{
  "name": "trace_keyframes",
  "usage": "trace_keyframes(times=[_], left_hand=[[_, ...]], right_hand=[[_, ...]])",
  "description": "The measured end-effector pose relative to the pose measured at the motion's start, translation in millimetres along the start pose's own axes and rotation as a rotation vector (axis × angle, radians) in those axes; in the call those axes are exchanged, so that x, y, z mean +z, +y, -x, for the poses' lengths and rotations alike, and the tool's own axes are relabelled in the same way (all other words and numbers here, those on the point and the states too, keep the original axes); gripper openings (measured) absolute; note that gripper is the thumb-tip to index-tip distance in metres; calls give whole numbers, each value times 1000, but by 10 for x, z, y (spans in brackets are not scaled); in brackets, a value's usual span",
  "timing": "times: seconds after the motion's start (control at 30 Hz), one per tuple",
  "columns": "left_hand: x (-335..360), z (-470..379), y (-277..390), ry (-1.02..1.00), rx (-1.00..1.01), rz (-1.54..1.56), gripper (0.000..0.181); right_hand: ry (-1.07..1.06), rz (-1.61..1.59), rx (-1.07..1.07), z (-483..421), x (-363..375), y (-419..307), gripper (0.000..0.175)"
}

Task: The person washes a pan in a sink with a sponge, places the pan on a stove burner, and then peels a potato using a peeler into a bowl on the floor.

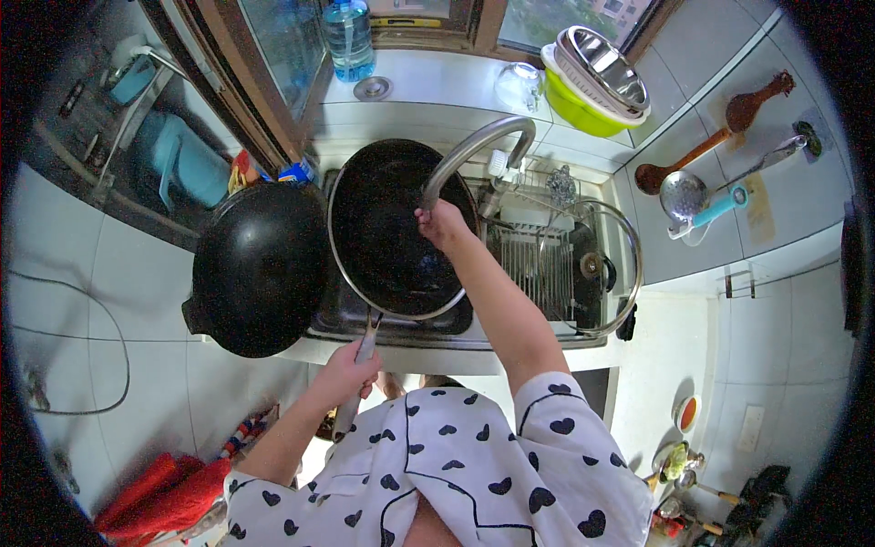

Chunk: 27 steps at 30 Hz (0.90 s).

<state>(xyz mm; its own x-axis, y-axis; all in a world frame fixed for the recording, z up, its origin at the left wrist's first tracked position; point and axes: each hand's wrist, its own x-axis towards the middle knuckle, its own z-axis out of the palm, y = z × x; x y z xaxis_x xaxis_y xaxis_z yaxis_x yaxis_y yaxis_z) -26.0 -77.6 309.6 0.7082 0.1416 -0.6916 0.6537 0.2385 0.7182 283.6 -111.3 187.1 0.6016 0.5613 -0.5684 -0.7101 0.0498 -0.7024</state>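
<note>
A large black wok (393,225) lies tilted over the dark sink (328,321). My left hand (352,372) is closed around its long metal handle (367,345). Over the wok, my right hand (441,222) is at the outlet end of the curved metal faucet (478,140); its fingers are curled and partly hidden, so whether it grips the spout is unclear. To the left of the sink an upturned black wok or pan (260,270) stands close beside the first one.
Right of the wok are a wire dish rack (536,267) and a glass lid with a metal rim (632,260). Green and metal bowls (595,89) and a large bottle of blue liquid (350,44) stand on the window ledge. Ladles (683,195) hang on the right wall.
</note>
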Motion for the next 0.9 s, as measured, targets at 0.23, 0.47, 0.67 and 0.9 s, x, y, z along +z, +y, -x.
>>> trace_keyframes(times=[0.23, 0.47, 0.67, 0.9], left_hand=[[-30, -158, -444, 189, 108, -141, 19], [-93, -166, -606, 526, 251, -548, 24], [-42, -54, -408, 669, 228, -706, 26], [-158, 1, -489, 799, 231, -939, 22]], right_hand=[[-196, 4, 162, 75, 73, -128, 21], [-32, -87, 222, 417, -1117, -278, 29], [187, -577, 261, 377, -1733, -257, 33], [109, -879, 299, 291, -1828, -490, 39]])
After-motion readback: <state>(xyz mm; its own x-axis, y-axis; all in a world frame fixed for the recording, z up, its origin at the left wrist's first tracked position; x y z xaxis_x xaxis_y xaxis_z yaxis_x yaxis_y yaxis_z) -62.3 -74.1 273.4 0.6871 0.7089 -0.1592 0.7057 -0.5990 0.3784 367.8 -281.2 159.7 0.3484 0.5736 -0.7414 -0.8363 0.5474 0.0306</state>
